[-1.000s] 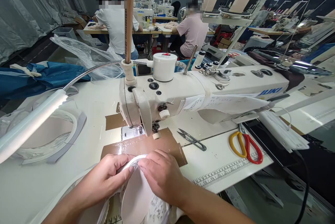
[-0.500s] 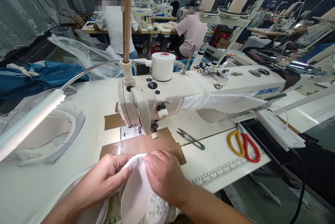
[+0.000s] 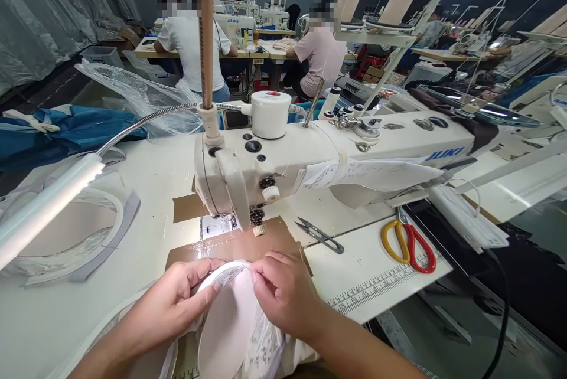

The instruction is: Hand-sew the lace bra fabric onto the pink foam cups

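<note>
My left hand (image 3: 177, 302) and my right hand (image 3: 283, 293) both pinch the curved upper edge of a white fabric piece with lace (image 3: 230, 326), held just in front of the brown taped patch (image 3: 239, 244) on the sewing table. The fingertips of the two hands sit a short way apart along the edge. A white JUKI sewing machine (image 3: 310, 154) stands right behind, its needle area (image 3: 221, 222) a hand's width beyond my fingers.
Thread snips (image 3: 319, 235) and yellow-and-red scissors (image 3: 410, 243) lie to the right on the table. A tube lamp on a flexible neck (image 3: 44, 205) and white curved fabric pieces (image 3: 75, 243) are at left. Two people sit at machines farther back.
My right hand has slid slightly right along the fabric edge, so more of the curved edge shows between my hands. The view has shifted a little.
</note>
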`<state>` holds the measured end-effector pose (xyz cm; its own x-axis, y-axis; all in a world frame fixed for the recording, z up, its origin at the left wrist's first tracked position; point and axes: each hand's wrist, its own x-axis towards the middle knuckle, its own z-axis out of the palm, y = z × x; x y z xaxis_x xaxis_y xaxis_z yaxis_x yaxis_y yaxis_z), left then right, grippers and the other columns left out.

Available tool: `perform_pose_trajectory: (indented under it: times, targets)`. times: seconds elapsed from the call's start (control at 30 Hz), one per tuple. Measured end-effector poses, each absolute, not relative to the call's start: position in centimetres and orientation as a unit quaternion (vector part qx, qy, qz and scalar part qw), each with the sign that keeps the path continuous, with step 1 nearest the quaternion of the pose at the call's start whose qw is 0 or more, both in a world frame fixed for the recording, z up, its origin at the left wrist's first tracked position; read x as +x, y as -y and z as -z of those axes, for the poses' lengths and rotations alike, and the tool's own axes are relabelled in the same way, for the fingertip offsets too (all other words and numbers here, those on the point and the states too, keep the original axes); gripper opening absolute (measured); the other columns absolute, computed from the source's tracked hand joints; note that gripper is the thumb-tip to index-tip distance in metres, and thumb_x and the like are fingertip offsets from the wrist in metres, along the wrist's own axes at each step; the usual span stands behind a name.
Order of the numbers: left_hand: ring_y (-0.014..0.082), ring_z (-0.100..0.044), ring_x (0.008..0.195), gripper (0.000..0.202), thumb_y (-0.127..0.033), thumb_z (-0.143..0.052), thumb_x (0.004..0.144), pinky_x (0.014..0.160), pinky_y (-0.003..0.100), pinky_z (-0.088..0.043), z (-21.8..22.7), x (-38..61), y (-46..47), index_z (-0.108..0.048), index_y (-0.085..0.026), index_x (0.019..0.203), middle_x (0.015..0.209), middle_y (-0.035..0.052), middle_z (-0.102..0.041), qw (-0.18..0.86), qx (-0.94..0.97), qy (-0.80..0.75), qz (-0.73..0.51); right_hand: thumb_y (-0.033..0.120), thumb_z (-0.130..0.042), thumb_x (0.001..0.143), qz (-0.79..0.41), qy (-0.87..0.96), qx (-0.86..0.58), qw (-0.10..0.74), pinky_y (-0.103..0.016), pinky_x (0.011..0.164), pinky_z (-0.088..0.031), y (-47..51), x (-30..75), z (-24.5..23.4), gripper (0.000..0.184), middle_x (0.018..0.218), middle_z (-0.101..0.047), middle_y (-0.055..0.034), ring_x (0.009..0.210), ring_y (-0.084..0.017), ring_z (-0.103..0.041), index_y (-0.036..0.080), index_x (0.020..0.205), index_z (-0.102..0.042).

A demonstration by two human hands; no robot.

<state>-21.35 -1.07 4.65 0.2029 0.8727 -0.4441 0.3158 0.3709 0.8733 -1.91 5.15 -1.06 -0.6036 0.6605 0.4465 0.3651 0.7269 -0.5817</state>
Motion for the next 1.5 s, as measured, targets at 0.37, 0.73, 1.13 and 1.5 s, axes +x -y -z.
perform_pose_trajectory:
  times: [0.37,0.73,1.13,1.5]
  targets:
    - [0.0141,-0.036,0.062,0.037,-0.044,-0.045,0.092,0.054,0.023,-0.03,-2.3,-21.3,1.3,-0.064,-0.014,0.084,0.067,-0.0002,-0.046,0.521,0.531,-0.619,-0.251,0.012,-0.044,0.081,-0.18,0.882,-0.261,0.349,-0.026,0.051,-0.028,-4.9,-2.6,1.4,0.02,0.056,-0.045,0.0018,0.051,-0.011,-0.038,0.017,0.066,-0.056]
    - [0.0129,-0.029,0.059,0.039,-0.049,-0.046,0.089,0.051,0.023,-0.025,-3.2,-21.1,1.1,-0.054,-0.015,0.072,0.063,-0.003,-0.035,0.54,0.52,-0.616,-0.242,0.011,-0.04,0.083,-0.134,0.897,-0.259,0.333,-0.026,0.052,-0.03,-4.5,-2.8,1.4,0.022,0.058,-0.045,0.0003,0.052,-0.013,-0.039,0.018,0.066,-0.052]
    - [0.0116,-0.027,0.056,0.037,-0.048,-0.051,0.088,0.047,0.021,-0.024,-3.1,-21.2,1.2,-0.053,-0.016,0.07,0.061,-0.004,-0.033,0.548,0.505,-0.618,-0.25,0.008,-0.04,0.078,-0.093,0.901,-0.281,0.316,-0.027,0.053,-0.03,-4.3,-2.8,2.0,0.02,0.057,-0.045,-0.0001,0.052,-0.013,-0.04,0.018,0.062,-0.045]
    - [0.0125,-0.029,0.057,0.036,-0.048,-0.051,0.087,0.049,0.021,-0.026,-3.1,-21.2,1.0,-0.049,-0.017,0.068,0.062,-0.0036,-0.034,0.556,0.504,-0.612,-0.249,0.01,-0.042,0.079,-0.162,0.883,-0.264,0.353,-0.025,0.051,-0.031,-4.8,-2.6,1.9,0.017,0.056,-0.049,0.0011,0.05,-0.012,-0.042,0.018,0.068,-0.051]
